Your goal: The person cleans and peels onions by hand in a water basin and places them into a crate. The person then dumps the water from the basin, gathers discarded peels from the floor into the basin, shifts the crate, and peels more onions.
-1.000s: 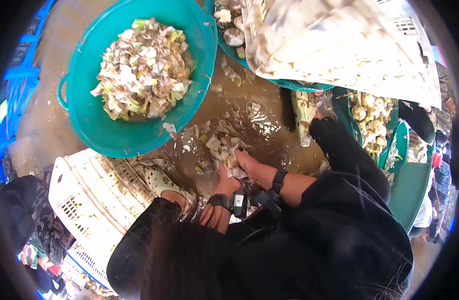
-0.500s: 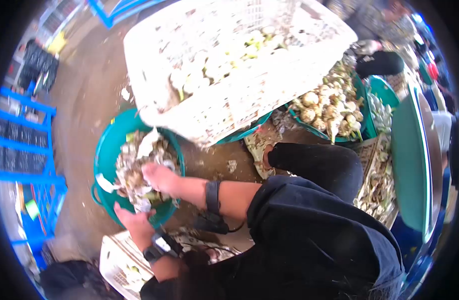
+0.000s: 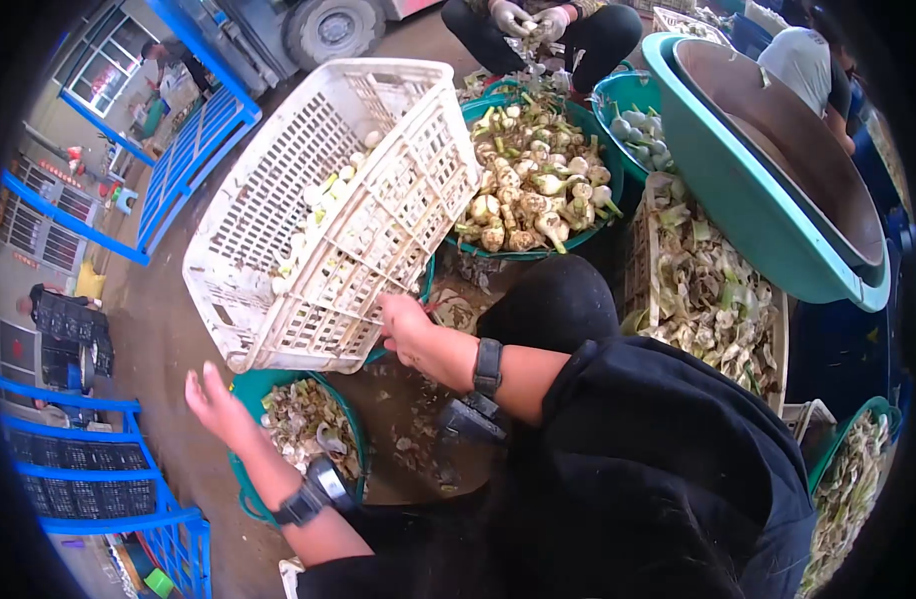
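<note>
My left hand [image 3: 219, 404] is raised with its fingers apart and nothing in them. It is just left of a teal tub [image 3: 356, 424] of garlic peelings, below the near corner of a tilted white plastic crate [image 3: 378, 240]. Some pale garlic bulbs [image 3: 328, 195] lie inside the crate. My right hand [image 3: 406, 329] is beside the crate's lower wall, its fingers curled. Whatever those fingers hold, if anything, is hidden, and I cannot tell whether they touch the crate.
A teal tub of untrimmed garlic [image 3: 523, 190] stands ahead, near a person's gloved hands [image 3: 528, 22] holding garlic. Right of my knee are a crate of peelings [image 3: 712, 290] and large stacked basins [image 3: 767, 170]. Blue metal racks [image 3: 89, 464] stand at the left.
Both my hands have come up out of the tub of peelings towards the white crate. My left hand has opened out. The view has tilted up, showing more of the surroundings.
</note>
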`<state>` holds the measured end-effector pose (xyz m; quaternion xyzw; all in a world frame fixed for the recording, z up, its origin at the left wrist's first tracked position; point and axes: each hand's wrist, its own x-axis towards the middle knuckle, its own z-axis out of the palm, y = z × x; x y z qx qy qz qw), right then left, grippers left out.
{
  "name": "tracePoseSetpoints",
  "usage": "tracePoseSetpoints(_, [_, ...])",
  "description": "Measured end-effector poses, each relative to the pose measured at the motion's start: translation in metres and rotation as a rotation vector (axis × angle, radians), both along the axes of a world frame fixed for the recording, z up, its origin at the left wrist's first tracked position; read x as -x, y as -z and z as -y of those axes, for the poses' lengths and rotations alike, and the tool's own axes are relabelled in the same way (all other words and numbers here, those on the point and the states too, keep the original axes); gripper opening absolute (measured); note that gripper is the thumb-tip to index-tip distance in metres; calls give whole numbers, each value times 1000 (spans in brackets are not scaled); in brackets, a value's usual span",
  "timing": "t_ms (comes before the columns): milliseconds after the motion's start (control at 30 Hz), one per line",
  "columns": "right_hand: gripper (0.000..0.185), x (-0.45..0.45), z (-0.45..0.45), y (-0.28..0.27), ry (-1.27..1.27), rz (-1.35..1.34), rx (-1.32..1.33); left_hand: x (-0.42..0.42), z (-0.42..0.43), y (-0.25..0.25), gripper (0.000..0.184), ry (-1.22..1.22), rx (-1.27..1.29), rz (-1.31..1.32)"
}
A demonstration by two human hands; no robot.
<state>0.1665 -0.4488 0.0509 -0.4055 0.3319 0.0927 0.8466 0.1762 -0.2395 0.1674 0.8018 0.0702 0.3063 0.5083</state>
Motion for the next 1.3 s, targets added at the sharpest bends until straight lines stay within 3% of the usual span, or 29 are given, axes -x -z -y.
tracePoseSetpoints(67, [40, -3, 19, -33, 141, 51, -21, -26, 3, 6, 68, -68, -95, 17])
tracePoseSetpoints(133, [37, -45, 21, -3, 312, 128, 34, -51, 2, 19, 71, -142, 162, -124])
tracePoseSetpoints(200, [39, -63, 33, 2, 355, 93, 75, -77, -25, 39, 72, 81, 542, -436])
tracePoseSetpoints(233, [44, -70, 43, 11, 313, 144, -83, -62, -5, 23, 60, 259, 700, -508])
tracePoseSetpoints(367, [64, -87, 75, 50, 123, 317, -719, -91, -39, 40, 45, 287, 877, -673])
tracePoseSetpoints(400, [64, -90, 78, 45, 111, 319, -732, -93, -43, 43, 45, 276, 869, -662])
tracePoseSetpoints(467, [71, -77, 76, 15, 53, 17, -530, -82, -35, 36, 57, 412, 576, -537])
tracePoseSetpoints(500, [75, -98, 57, 41, 143, 38, -628, -81, -35, 31, 65, 388, 545, -562])
tracePoseSetpoints(600, [75, -85, 63, 5, 223, 148, -761, -90, -21, 2, 71, 454, 534, -542])
tracePoseSetpoints(733, [84, -98, 76, 7, 31, 271, -650, -149, -2, -44, 72, 468, 347, -605])
tracePoseSetpoints(933, [91, -106, 58, 10, -160, 260, -484, -255, -28, -35, 60, 659, 463, -643])
tracePoseSetpoints(1033, [86, -111, 47, 31, -164, 237, -224, -288, -48, -13, 52, 621, 514, -601])
tracePoseSetpoints(1200, [96, -114, 34, 30, -36, 65, -178, -293, -92, 29, 51, 650, 640, -585])
tracePoseSetpoints(1267, [95, -117, 23, 33, 101, 68, -320, -267, -91, 34, 52, 642, 629, -526])
tracePoseSetpoints(1300, [89, -120, 26, 41, 59, 215, -419, -259, -91, 36, 53, 655, 606, -457])
